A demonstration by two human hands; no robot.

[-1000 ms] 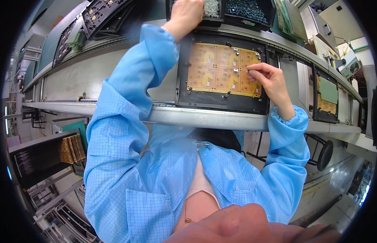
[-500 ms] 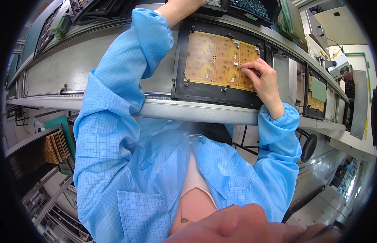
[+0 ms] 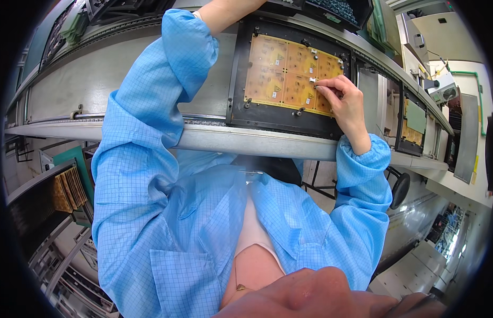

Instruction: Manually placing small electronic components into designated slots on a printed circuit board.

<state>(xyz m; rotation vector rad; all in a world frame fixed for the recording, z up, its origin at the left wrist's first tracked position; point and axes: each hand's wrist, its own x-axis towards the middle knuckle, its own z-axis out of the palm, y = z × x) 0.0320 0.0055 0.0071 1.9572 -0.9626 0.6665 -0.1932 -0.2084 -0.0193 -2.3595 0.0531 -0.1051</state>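
A yellow-brown panel of circuit boards [image 3: 265, 69] lies in a black frame [image 3: 238, 100] on the rail in front of me. My right hand [image 3: 348, 100] is over the panel's right part, thumb and forefinger pinched together. Their tips are close beside a small white component [image 3: 312, 80] on the panel; whether they touch it, or hold some other tiny part, I cannot make out. My left hand [image 3: 238, 5] reaches to the top edge near the parts bins, with its fingers out of view. Another white component [image 3: 314, 52] sits farther back on the panel.
A black bin of blue-green parts [image 3: 336, 11] stands behind the panel. Green boards [image 3: 383, 29] lean to its right. Farther right, another frame holds a board with a green sheet [image 3: 416, 117]. A metal rail [image 3: 257, 140] runs along the near side. A rack of brown boards [image 3: 70, 190] stands at left.
The panel and its frame appear slightly higher and farther right in the picture. My left forearm has shifted a little left. My right hand keeps its pinch beside the same white component.
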